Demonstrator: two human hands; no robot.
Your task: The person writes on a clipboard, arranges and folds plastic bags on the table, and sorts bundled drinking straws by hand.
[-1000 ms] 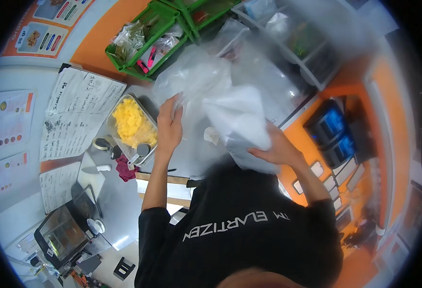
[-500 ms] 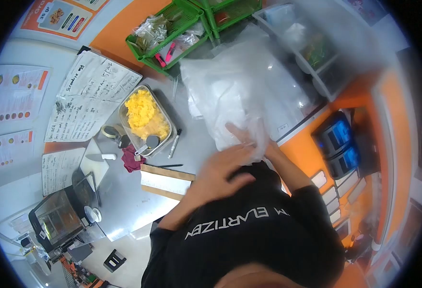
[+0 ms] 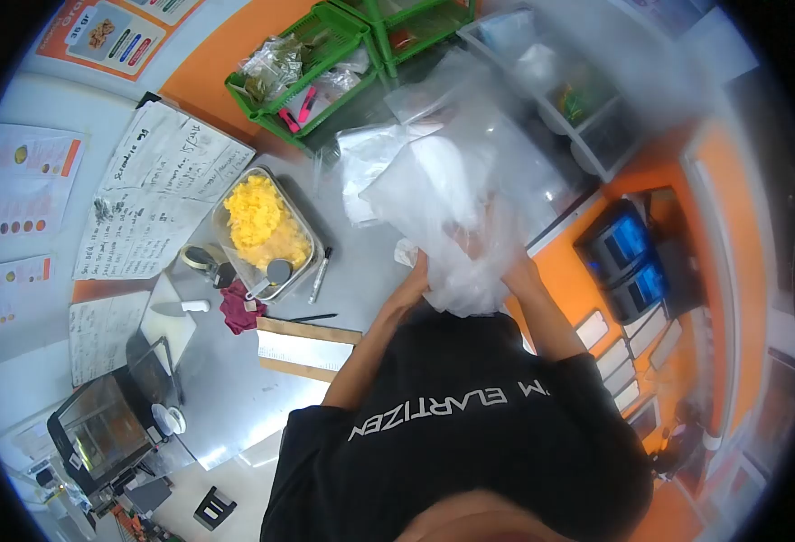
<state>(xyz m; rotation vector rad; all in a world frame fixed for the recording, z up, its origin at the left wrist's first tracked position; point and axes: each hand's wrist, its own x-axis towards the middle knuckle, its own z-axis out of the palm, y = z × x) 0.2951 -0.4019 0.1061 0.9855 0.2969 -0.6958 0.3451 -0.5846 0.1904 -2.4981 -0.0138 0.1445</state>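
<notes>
A crumpled clear plastic bag bunches up in front of my chest. My left hand grips the bag's near left edge, its fingers partly covered by the film. My right hand is closed on the bag from the other side and shows blurred through the plastic. Beneath and beyond the bag lie white paper or plastic sheets on the steel table. A small crumpled white piece is beside my left fingers.
To the left stand a clear tub of yellow shredded food, a marker, a maroon cloth and a knife on a board. Green baskets and a clear divided bin line the back. Screens stand right.
My left hand has moved from above my chest to the bag's left edge. The bag has been gathered up and shifted right, uncovering more of the white sheets.
</notes>
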